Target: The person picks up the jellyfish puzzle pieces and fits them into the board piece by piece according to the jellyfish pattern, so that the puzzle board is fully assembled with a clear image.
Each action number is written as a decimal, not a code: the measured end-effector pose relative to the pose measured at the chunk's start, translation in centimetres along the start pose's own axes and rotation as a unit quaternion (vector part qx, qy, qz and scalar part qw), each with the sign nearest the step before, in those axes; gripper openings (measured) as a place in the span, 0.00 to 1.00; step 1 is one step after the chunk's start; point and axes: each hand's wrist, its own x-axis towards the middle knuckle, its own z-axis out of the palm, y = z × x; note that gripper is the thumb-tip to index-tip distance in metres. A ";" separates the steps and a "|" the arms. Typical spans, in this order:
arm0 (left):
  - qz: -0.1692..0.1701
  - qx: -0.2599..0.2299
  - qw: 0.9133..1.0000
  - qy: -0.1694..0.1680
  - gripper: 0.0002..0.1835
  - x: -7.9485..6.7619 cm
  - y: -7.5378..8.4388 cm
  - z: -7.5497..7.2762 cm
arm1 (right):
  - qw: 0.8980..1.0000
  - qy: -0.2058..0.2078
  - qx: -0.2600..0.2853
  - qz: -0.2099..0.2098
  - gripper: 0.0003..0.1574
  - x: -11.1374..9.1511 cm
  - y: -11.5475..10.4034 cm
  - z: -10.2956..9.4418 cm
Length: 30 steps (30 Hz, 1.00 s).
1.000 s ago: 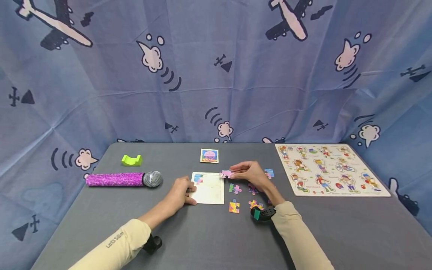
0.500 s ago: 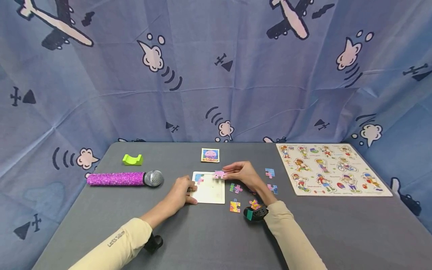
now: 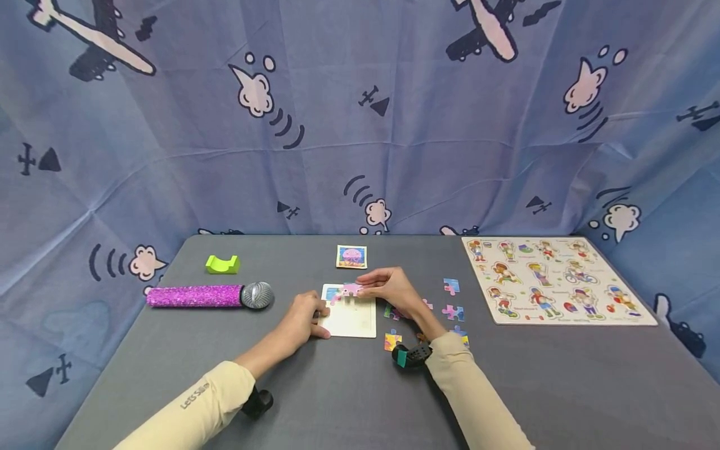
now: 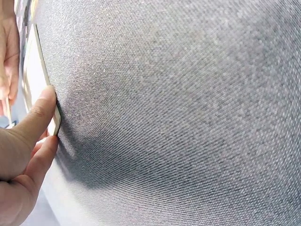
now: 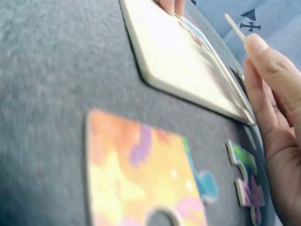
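Note:
My left hand (image 3: 300, 320) holds the left edge of a pale square puzzle tray (image 3: 351, 322), thumb near its lower left corner. In the left wrist view, the thumb and a finger meet the tray's rim (image 4: 41, 61). A blue and pink jigsaw piece (image 3: 330, 295) lies in the tray's upper left corner. Between thumb and fingertips, my right hand (image 3: 392, 294) pinches a pink jigsaw piece (image 3: 351, 289) above the tray's top part, beside the first piece. The right wrist view shows this held piece (image 5: 234, 26) edge-on, raised over the tray.
Several loose jigsaw pieces lie right of the tray, among them a yellow one (image 3: 392, 340) and a blue one (image 3: 451, 286). Behind stands a jellyfish picture card (image 3: 352, 256). A pink microphone (image 3: 208, 296) and green holder (image 3: 222, 265) lie left; a large picture board (image 3: 557, 281) lies right.
My right hand has moved left with the pink jigsaw piece, from the tray's right edge to beside the piece in the corner. My left hand stays at the tray's edge.

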 end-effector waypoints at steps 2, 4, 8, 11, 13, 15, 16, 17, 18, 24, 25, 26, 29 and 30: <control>0.001 0.005 1.000 0.001 0.18 0.0 0.1 0.0 | 1.000 -0.001 -0.002 -0.002 0.20 0.0 0.0 0.2; 0.000 0.008 1.000 0.002 0.18 0.0 0.1 0.1 | 1.000 -0.001 -0.005 -0.005 0.20 0.1 0.1 0.4; -0.003 0.011 1.000 0.003 0.18 0.0 0.2 0.2 | 1.000 0.003 -0.021 -0.011 0.19 0.1 0.3 0.4; -0.005 0.011 1.000 0.001 0.18 0.0 0.1 0.3 | 0.999 0.009 -0.042 -0.014 0.18 0.2 0.4 0.4; -0.006 0.011 1.000 -0.001 0.18 0.0 0.1 0.3 | 0.998 0.012 -0.054 -0.014 0.17 0.2 0.3 0.4; -0.007 0.013 1.000 -0.003 0.18 0.0 0.1 0.2 | 0.998 0.014 -0.067 -0.013 0.17 0.2 0.2 0.4; -0.008 0.013 1.000 -0.004 0.18 0.0 0.1 0.2 | 0.997 0.014 -0.076 -0.014 0.17 0.2 0.2 0.5; -0.007 0.014 1.000 -0.004 0.18 0.0 0.1 0.2 | 0.996 0.015 -0.084 -0.013 0.17 0.2 0.1 0.5; -0.007 0.016 1.000 -0.004 0.18 0.0 0.1 0.2 | 0.996 0.015 -0.091 -0.013 0.16 0.2 0.1 0.5; -0.015 0.012 1.000 -0.007 0.19 0.1 0.3 0.1 | 0.991 0.011 -0.134 -0.019 0.15 0.3 -0.3 0.7; -0.019 0.009 1.000 -0.008 0.19 0.1 0.3 0.1 | 0.989 0.009 -0.143 -0.023 0.15 0.3 -0.4 0.8; -0.023 0.006 1.000 -0.009 0.19 0.1 0.4 0.1 | 0.988 0.007 -0.152 -0.026 0.15 0.4 -0.5 0.8; -0.031 0.004 0.999 -0.012 0.19 0.1 0.4 0.0 | 0.983 0.002 -0.181 -0.034 0.15 0.5 -0.6 0.9; -0.033 0.004 0.999 -0.013 0.19 0.1 0.4 0.0 | 0.981 0.001 -0.190 -0.035 0.14 0.6 -0.7 0.9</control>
